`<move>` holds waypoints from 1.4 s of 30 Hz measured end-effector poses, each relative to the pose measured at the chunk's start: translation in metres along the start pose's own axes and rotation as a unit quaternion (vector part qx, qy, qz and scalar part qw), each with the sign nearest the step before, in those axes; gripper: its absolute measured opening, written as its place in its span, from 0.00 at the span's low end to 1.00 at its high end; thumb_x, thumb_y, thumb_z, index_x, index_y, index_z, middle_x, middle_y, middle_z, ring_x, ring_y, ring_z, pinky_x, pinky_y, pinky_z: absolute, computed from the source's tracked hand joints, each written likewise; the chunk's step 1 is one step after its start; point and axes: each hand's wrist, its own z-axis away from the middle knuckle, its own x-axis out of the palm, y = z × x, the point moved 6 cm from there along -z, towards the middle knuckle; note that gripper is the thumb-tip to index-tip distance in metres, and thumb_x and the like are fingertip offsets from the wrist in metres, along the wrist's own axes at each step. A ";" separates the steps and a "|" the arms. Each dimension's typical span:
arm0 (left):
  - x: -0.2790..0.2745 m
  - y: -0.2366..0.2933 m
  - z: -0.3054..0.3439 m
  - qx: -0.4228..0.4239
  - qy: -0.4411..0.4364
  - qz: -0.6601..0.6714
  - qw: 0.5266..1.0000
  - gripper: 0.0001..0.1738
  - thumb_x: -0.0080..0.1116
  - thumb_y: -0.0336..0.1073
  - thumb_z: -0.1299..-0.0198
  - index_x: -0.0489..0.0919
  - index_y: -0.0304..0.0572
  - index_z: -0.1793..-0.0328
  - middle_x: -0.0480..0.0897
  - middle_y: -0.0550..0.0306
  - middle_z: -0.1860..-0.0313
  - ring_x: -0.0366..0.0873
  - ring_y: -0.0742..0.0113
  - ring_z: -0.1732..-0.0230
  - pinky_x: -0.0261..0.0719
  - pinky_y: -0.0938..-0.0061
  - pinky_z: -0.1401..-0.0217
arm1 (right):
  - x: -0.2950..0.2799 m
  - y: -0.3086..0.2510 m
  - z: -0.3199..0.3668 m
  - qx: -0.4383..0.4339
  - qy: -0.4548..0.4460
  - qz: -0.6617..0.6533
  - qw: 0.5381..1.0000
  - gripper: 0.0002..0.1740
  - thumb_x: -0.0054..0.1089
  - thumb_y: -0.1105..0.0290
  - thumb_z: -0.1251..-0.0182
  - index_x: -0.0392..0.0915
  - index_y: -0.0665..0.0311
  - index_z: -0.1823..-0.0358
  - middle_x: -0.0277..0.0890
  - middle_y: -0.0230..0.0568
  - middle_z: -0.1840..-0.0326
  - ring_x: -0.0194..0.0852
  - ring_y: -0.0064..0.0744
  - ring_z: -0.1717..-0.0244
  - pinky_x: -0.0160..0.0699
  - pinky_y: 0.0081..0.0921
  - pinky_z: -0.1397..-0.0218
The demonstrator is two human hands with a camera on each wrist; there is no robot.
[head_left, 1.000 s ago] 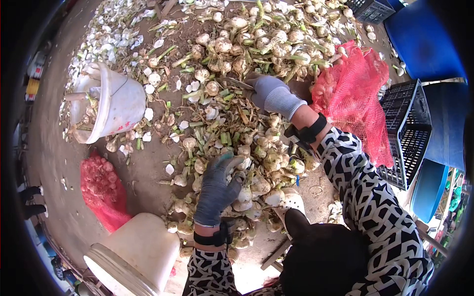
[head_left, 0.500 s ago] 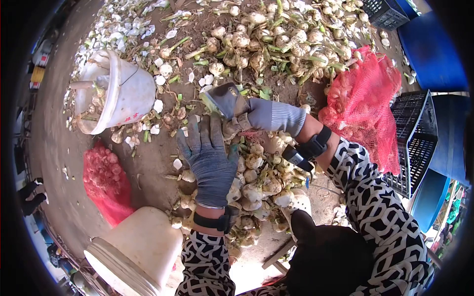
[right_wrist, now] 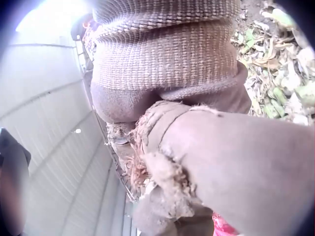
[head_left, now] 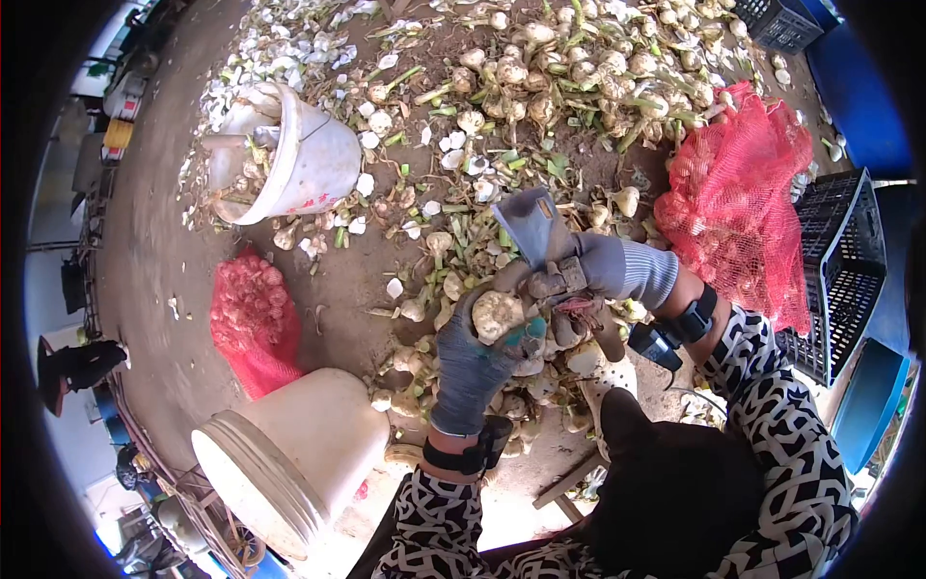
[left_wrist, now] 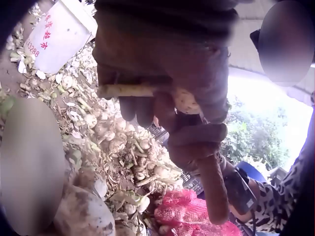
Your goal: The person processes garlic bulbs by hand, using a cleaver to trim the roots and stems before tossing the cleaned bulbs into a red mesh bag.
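In the head view my gloved left hand [head_left: 470, 367] grips a garlic bulb [head_left: 498, 317], its pale root side facing up. Against it on the right, my gloved right hand [head_left: 613, 267] is curled round the handle [head_left: 610, 334] of a wide-bladed knife [head_left: 530, 226]; the blade points up and to the left, beyond the bulb. The left wrist view shows a pale stem [left_wrist: 129, 91] running sideways from the held bulb [left_wrist: 186, 101]. In the right wrist view the thick handle [right_wrist: 241, 160] passes under the curled glove [right_wrist: 167, 64], with frayed wrapping near its middle.
Garlic with stems lies heaped at the top [head_left: 603, 72], with more bulbs below the hands. A tipped white bucket [head_left: 323, 159], another pale bucket [head_left: 313, 425] and a red net bag [head_left: 253, 314] are left. A larger net bag [head_left: 738, 207] and black crate [head_left: 849, 275] stand right.
My left hand has gone from the pile, past an open-fingered reach near the blade, to gripping a bulb. The knife hand has come down and in beside it. The head view has shifted left.
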 end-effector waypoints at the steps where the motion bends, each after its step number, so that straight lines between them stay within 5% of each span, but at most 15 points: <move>1: -0.003 -0.005 0.006 -0.051 0.040 0.129 0.990 0.32 0.73 0.45 0.46 0.72 0.36 0.41 0.80 0.48 0.50 0.80 0.59 0.52 0.82 0.65 0.49 | 0.000 -0.008 0.007 -0.035 0.065 0.058 0.996 0.21 0.60 0.66 0.27 0.76 0.71 0.39 0.84 0.39 0.53 0.82 0.26 0.58 0.83 0.23 0.56; 2: -0.010 -0.012 0.002 -0.049 0.010 0.066 0.997 0.32 0.71 0.41 0.41 0.69 0.34 0.37 0.80 0.51 0.49 0.80 0.64 0.52 0.82 0.70 0.50 | -0.004 -0.009 0.012 -0.058 0.123 0.042 0.990 0.17 0.63 0.62 0.30 0.82 0.62 0.45 0.86 0.36 0.58 0.81 0.22 0.66 0.82 0.24 0.62; 4: -0.016 -0.005 0.003 -0.049 0.031 -0.073 0.996 0.37 0.74 0.37 0.45 0.66 0.33 0.35 0.80 0.51 0.50 0.81 0.64 0.52 0.82 0.70 0.47 | 0.002 -0.025 0.029 -0.191 0.226 0.406 0.864 0.18 0.64 0.63 0.35 0.81 0.58 0.46 0.84 0.43 0.63 0.83 0.35 0.70 0.82 0.34 0.66; 5: -0.014 -0.012 0.005 -0.050 0.025 -0.072 0.996 0.37 0.74 0.37 0.45 0.66 0.33 0.35 0.80 0.51 0.50 0.81 0.64 0.52 0.82 0.70 0.47 | 0.008 -0.030 0.036 -0.188 0.230 0.405 0.865 0.18 0.64 0.63 0.35 0.81 0.58 0.46 0.84 0.43 0.63 0.83 0.35 0.70 0.82 0.34 0.66; 7: -0.010 -0.014 0.005 0.000 0.032 0.071 0.997 0.39 0.76 0.35 0.49 0.66 0.33 0.35 0.81 0.50 0.50 0.81 0.63 0.51 0.82 0.70 0.46 | 0.039 -0.039 0.044 -0.154 0.193 0.630 0.736 0.19 0.64 0.64 0.43 0.78 0.57 0.49 0.80 0.47 0.67 0.83 0.48 0.70 0.80 0.42 0.68; 10: 0.001 0.006 0.003 -0.033 -0.012 -0.048 0.998 0.41 0.78 0.38 0.52 0.66 0.33 0.35 0.81 0.48 0.50 0.82 0.61 0.51 0.82 0.70 0.46 | 0.049 -0.034 0.042 -0.106 0.193 0.727 0.651 0.20 0.65 0.60 0.44 0.78 0.51 0.49 0.79 0.36 0.68 0.83 0.45 0.70 0.79 0.39 0.73; 14: 0.000 0.003 0.003 -0.019 0.015 -0.023 0.999 0.41 0.79 0.36 0.54 0.67 0.33 0.37 0.82 0.48 0.52 0.83 0.60 0.53 0.84 0.68 0.49 | 0.048 -0.034 0.045 -0.113 0.184 0.735 0.642 0.21 0.65 0.59 0.44 0.77 0.53 0.49 0.79 0.36 0.68 0.82 0.42 0.73 0.77 0.38 0.76; 30: 0.011 0.014 0.012 0.018 -0.027 -0.106 0.994 0.36 0.79 0.38 0.55 0.73 0.34 0.42 0.84 0.49 0.56 0.85 0.61 0.57 0.83 0.69 0.53 | 0.043 -0.028 0.051 -0.139 0.209 0.664 0.704 0.16 0.60 0.63 0.43 0.75 0.58 0.53 0.77 0.45 0.71 0.82 0.52 0.69 0.78 0.47 0.70; 32: 0.013 0.007 0.015 -0.064 -0.021 0.080 0.995 0.37 0.77 0.48 0.54 0.74 0.32 0.44 0.84 0.49 0.58 0.85 0.59 0.58 0.83 0.68 0.53 | 0.033 -0.011 0.045 -0.150 0.220 0.629 0.730 0.14 0.59 0.65 0.43 0.76 0.58 0.55 0.78 0.47 0.72 0.82 0.53 0.70 0.78 0.49 0.69; 35: 0.035 0.039 0.046 -0.058 -0.107 0.058 0.991 0.50 0.67 0.71 0.55 0.73 0.31 0.42 0.82 0.48 0.55 0.84 0.54 0.57 0.81 0.67 0.51 | -0.052 0.053 0.021 0.132 0.265 0.620 0.727 0.15 0.59 0.65 0.41 0.80 0.59 0.53 0.82 0.49 0.69 0.84 0.53 0.66 0.80 0.46 0.66; 36: 0.034 0.044 0.037 0.074 -0.116 0.020 0.990 0.46 0.71 0.64 0.52 0.72 0.31 0.40 0.80 0.48 0.53 0.82 0.57 0.55 0.81 0.67 0.50 | -0.056 0.059 0.031 0.046 0.333 0.564 0.754 0.15 0.61 0.65 0.39 0.80 0.58 0.51 0.83 0.48 0.69 0.85 0.45 0.67 0.80 0.42 0.65; 38: 0.037 0.024 0.029 -0.156 -0.087 0.283 0.942 0.44 0.73 0.58 0.51 0.71 0.33 0.38 0.79 0.49 0.52 0.80 0.61 0.51 0.80 0.67 0.47 | -0.031 0.037 0.047 -0.068 0.344 0.284 0.892 0.13 0.63 0.62 0.35 0.82 0.61 0.54 0.83 0.42 0.71 0.84 0.33 0.69 0.79 0.35 0.65; 39: 0.039 0.025 0.021 -0.171 -0.036 0.249 0.952 0.43 0.75 0.53 0.50 0.70 0.35 0.35 0.79 0.51 0.52 0.79 0.64 0.51 0.80 0.69 0.48 | -0.018 0.034 0.053 -0.022 0.298 0.204 0.932 0.14 0.64 0.60 0.33 0.81 0.61 0.54 0.81 0.34 0.72 0.78 0.24 0.71 0.77 0.27 0.67; 40: 0.035 0.028 0.009 -0.038 -0.068 0.037 0.996 0.40 0.69 0.54 0.43 0.70 0.34 0.33 0.78 0.50 0.42 0.81 0.59 0.48 0.78 0.66 0.42 | -0.009 0.030 0.052 0.019 0.244 0.132 0.960 0.14 0.64 0.59 0.31 0.81 0.62 0.53 0.79 0.26 0.74 0.72 0.14 0.74 0.74 0.19 0.69; 42: 0.030 0.044 0.002 0.026 -0.071 -0.364 0.928 0.39 0.69 0.50 0.42 0.69 0.33 0.32 0.78 0.48 0.40 0.78 0.61 0.42 0.77 0.68 0.39 | -0.003 0.023 0.055 -0.024 0.306 0.103 0.946 0.13 0.64 0.61 0.31 0.81 0.64 0.58 0.80 0.28 0.72 0.73 0.15 0.74 0.73 0.20 0.70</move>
